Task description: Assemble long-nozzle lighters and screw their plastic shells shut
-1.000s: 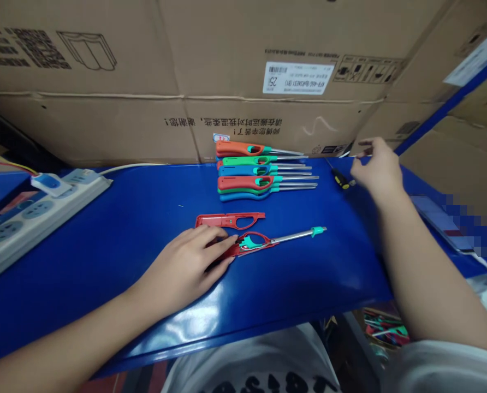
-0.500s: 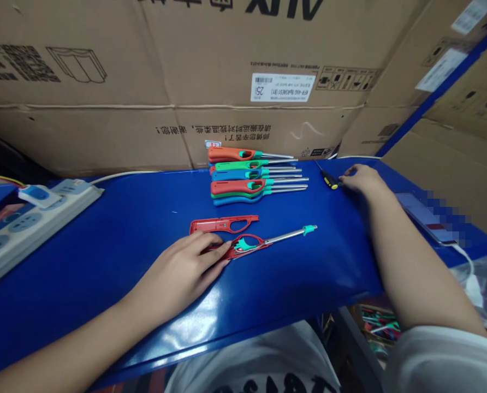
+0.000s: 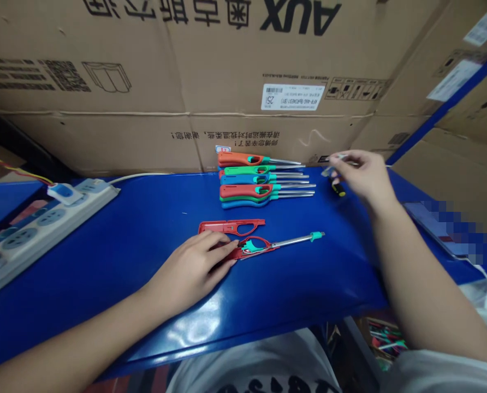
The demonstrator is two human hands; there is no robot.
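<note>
My left hand [image 3: 196, 267] is closed on the rear of an opened red gas lighter [image 3: 263, 246], pressing it to the table. The lighter's green trigger, thin wire and metal tube with a green tip show; its rear is hidden under my fingers. Just behind lies the loose red handle half [image 3: 231, 226]. My right hand [image 3: 364, 172] is raised at the far right of the table, fingers pinched on a small pale thing too blurred to name. Below those fingertips lies a black and yellow screwdriver [image 3: 339, 189], partly hidden.
Several assembled lighters [image 3: 247, 191] lie stacked at the back, against a cardboard wall [image 3: 145, 131]. A white power strip [image 3: 42, 224] runs along the left. A phone [image 3: 440, 229] with a white cable lies right. A box of colourful parts [image 3: 386, 338] sits below the front edge.
My right hand has lifted from beside the screwdriver, with a small pale thing now at its fingertips. My left hand stays on the opened lighter. The view has shifted slightly.
</note>
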